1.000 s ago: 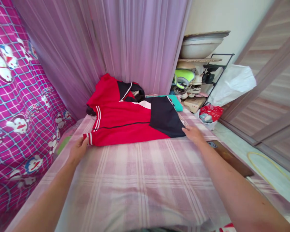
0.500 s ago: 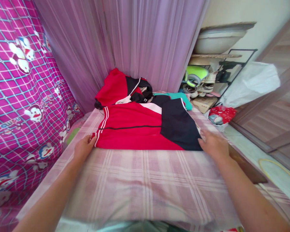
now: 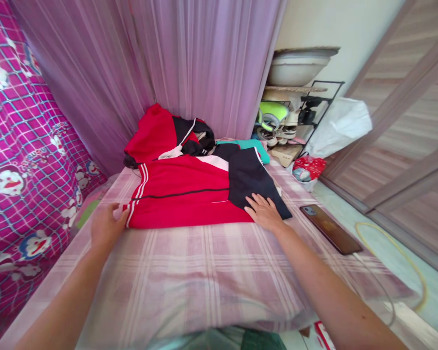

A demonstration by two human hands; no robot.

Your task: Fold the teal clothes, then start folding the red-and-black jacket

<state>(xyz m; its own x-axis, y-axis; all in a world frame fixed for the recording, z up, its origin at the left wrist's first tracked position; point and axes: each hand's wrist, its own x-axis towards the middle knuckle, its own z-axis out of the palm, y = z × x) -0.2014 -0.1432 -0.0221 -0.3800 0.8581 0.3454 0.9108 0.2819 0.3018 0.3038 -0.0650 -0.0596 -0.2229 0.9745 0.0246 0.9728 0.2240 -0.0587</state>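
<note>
A folded red and black jacket (image 3: 182, 210) lies on the plaid bedsheet, with a white-striped band at its left end and a dark line along its length. My right hand (image 3: 264, 212) rests flat on its black part near the front edge, fingers spread. At the striped end, my left hand (image 3: 107, 226) is beside the corner, thumb and fingers apart, touching or very near the cloth. Behind the jacket is a crumpled red and black garment (image 3: 153, 133) with a white trim. A teal cloth (image 3: 261, 149) shows to its right.
A phone (image 3: 330, 228) with a white cable lies on the bed's right side. Beyond stand a shoe rack (image 3: 319, 114) with basins on top, a white bag (image 3: 345, 124) and a red bag (image 3: 310, 167). Purple curtains (image 3: 204, 63) hang behind; a pink patterned cloth (image 3: 25, 160) hangs left.
My right hand has left the jacket's right corner and moved left onto its black part, now flat. My left hand has loosened from the striped corner. The view has turned right, revealing the whole phone.
</note>
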